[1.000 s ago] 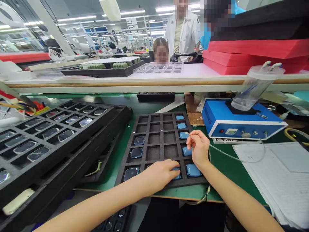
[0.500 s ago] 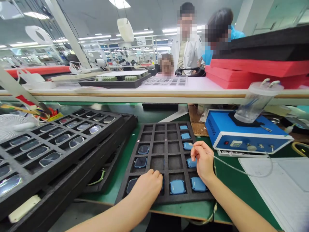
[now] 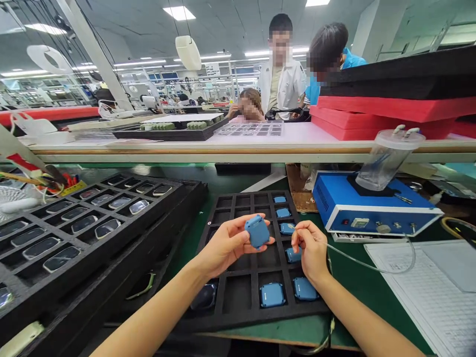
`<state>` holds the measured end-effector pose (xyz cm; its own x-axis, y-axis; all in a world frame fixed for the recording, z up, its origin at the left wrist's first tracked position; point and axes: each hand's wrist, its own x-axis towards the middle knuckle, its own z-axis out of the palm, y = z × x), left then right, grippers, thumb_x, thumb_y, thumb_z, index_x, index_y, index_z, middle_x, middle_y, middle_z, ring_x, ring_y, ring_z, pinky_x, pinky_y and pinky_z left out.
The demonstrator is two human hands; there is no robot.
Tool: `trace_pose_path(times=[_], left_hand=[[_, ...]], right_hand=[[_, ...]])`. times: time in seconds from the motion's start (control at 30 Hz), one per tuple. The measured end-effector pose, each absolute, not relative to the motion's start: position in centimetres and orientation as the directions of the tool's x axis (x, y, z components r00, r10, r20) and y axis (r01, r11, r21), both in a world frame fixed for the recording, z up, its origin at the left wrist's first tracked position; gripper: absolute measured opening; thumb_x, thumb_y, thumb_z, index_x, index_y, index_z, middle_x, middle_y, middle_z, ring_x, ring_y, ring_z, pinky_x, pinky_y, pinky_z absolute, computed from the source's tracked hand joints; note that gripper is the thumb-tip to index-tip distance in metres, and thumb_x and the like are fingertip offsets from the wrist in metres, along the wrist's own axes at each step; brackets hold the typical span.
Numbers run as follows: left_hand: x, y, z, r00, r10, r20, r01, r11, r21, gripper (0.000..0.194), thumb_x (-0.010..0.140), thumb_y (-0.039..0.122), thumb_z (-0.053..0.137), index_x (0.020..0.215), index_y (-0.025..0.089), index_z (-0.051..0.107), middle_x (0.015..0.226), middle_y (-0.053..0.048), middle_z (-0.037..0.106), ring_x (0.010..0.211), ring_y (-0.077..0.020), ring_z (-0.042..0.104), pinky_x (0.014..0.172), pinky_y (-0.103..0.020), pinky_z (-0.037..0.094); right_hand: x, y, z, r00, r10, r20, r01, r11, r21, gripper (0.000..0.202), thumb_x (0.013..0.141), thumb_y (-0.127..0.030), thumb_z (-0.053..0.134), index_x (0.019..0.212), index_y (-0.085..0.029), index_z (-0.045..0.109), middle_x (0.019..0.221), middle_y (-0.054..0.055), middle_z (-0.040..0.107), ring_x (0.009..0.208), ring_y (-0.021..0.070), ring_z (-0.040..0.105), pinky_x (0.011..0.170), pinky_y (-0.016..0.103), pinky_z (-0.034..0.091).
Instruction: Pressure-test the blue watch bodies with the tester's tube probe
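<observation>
My left hand [image 3: 219, 248] holds up a blue smartwatch case [image 3: 258, 232] between thumb and fingers, its marked face toward me, above the black foam tray [image 3: 267, 316]. To its right, my right hand [image 3: 314, 250] is closed in a pinch on the end of a thin clear tube [image 3: 360, 259]; the tip is small and partly hidden by the fingers. Below the hands, several more blue cases lie in the tray's right column. Another blue case [image 3: 272, 295] sits in a front compartment. A dark-screened watch [image 3: 204, 297] is at front left, partly covered by my left forearm.
Stacked foam trays [image 3: 85, 263] with dark glass-faced pieces stand at left. A blue control box [image 3: 375, 203] at right carries a clear cup [image 3: 386, 158]. A printed sheet [image 3: 405, 282] lies at right. Beyond the raised shelf [image 3: 167, 154] are several people.
My left hand has lifted a blue watch case from the front of the tray, turning palm upward. My right hand stays near the right column with the tube. The camera view has shifted slightly.
</observation>
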<state>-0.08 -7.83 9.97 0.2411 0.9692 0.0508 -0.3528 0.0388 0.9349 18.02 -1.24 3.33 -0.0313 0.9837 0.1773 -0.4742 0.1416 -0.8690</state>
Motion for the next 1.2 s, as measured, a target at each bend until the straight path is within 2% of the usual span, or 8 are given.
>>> trace_pose_path(times=[0.17, 0.27, 0.47, 0.73, 0.9, 1.03, 1.1, 1.2], left_hand=[[1.4, -5.0, 9.0, 0.28, 0.956, 0.09, -0.451, 0.049, 0.891, 0.046, 0.07, 0.034, 0.073, 0.112, 0.02, 0.06, 0.115, -0.009, 0.062, 0.09, -0.0251, 0.066, 0.081, -0.034, 0.05], [1.5, -3.7, 7.9, 0.237, 0.967, 0.094, -0.472, 0.03, 0.881, 0.045, 0.071, 0.03, 0.073, 0.113, 0.02, 0.06, 0.113, -0.01, 0.063, 0.09, -0.0243, 0.066, 0.08, -0.032, 0.05], [1.0, -2.9, 6.2, 0.138, 0.99, -0.025, -0.484, 0.089, 0.87, 0.038, 0.08, 0.029, 0.063, 0.116, 0.018, 0.058, 0.102, -0.008, 0.066, 0.079, -0.0194, 0.067, 0.068, -0.025, 0.052], [0.7, -4.0, 6.4, 0.315, 0.949, 0.032, -0.578, 0.165, 0.799, 0.04, 0.078, 0.036, 0.06, 0.112, 0.014, 0.061, 0.089, -0.01, 0.067, 0.063, -0.0162, 0.064, 0.053, -0.021, 0.05], [0.7, -4.4, 6.2, 0.407, 0.91, 0.081, -0.604, 0.202, 0.771, 0.04, 0.078, 0.036, 0.06, 0.112, 0.014, 0.061, 0.088, -0.011, 0.068, 0.06, -0.0173, 0.065, 0.049, -0.021, 0.049], [0.8, -4.5, 6.1, 0.436, 0.895, 0.095, -0.617, 0.22, 0.756, 0.04, 0.08, 0.036, 0.059, 0.118, 0.021, 0.057, 0.088, -0.011, 0.069, 0.062, -0.0182, 0.066, 0.047, -0.02, 0.048], [0.9, -4.4, 6.2, 0.403, 0.913, 0.066, -0.629, 0.224, 0.744, 0.036, 0.082, 0.035, 0.057, 0.115, 0.022, 0.059, 0.092, -0.01, 0.069, 0.06, -0.0166, 0.065, 0.048, -0.019, 0.047], [1.2, -4.1, 6.2, 0.336, 0.941, -0.044, -0.655, 0.267, 0.707, 0.03, 0.087, 0.033, 0.048, 0.108, 0.017, 0.063, 0.102, -0.009, 0.065, 0.052, -0.0086, 0.058, 0.045, -0.016, 0.042]], right_hand=[[18.0, -1.5, 3.0, -0.046, 0.975, 0.217, -0.461, 0.171, -0.871, 0.008, 0.074, -0.022, 0.055, 0.068, -0.018, 0.053, 0.045, -0.005, 0.053, 0.034, 0.007, 0.04, 0.035, 0.017, 0.031], [18.1, -1.7, 2.7, -0.06, 0.965, 0.255, -0.466, 0.199, -0.862, 0.007, 0.076, -0.021, 0.054, 0.07, -0.018, 0.053, 0.046, -0.005, 0.053, 0.035, 0.0067, 0.041, 0.035, 0.017, 0.031], [18.1, -1.9, 2.4, -0.107, 0.944, 0.311, -0.449, 0.233, -0.863, 0.008, 0.079, -0.022, 0.053, 0.071, -0.018, 0.053, 0.047, -0.004, 0.054, 0.035, 0.0073, 0.041, 0.036, 0.018, 0.033], [18.3, -2.2, 2.5, -0.085, 0.936, 0.34, -0.426, 0.275, -0.862, 0.008, 0.08, -0.021, 0.053, 0.073, -0.018, 0.054, 0.048, -0.004, 0.055, 0.036, 0.008, 0.044, 0.036, 0.018, 0.033], [18.5, -2.2, 2.5, -0.088, 0.933, 0.349, -0.418, 0.284, -0.863, 0.008, 0.081, -0.02, 0.053, 0.074, -0.018, 0.055, 0.049, -0.004, 0.056, 0.037, 0.0076, 0.045, 0.037, 0.017, 0.035], [18.5, -2.1, 2.5, -0.093, 0.933, 0.348, -0.424, 0.279, -0.861, 0.008, 0.082, -0.019, 0.053, 0.075, -0.018, 0.056, 0.049, -0.004, 0.056, 0.038, 0.0074, 0.046, 0.038, 0.017, 0.036], [18.5, -2.1, 2.5, -0.092, 0.934, 0.344, -0.425, 0.276, -0.862, 0.008, 0.081, -0.018, 0.053, 0.074, -0.018, 0.056, 0.049, -0.004, 0.056, 0.038, 0.0073, 0.045, 0.038, 0.017, 0.036], [18.5, -2.2, 2.7, -0.093, 0.937, 0.335, -0.418, 0.269, -0.868, 0.008, 0.081, -0.019, 0.053, 0.074, -0.018, 0.056, 0.049, -0.004, 0.056, 0.037, 0.007, 0.044, 0.038, 0.017, 0.035]])
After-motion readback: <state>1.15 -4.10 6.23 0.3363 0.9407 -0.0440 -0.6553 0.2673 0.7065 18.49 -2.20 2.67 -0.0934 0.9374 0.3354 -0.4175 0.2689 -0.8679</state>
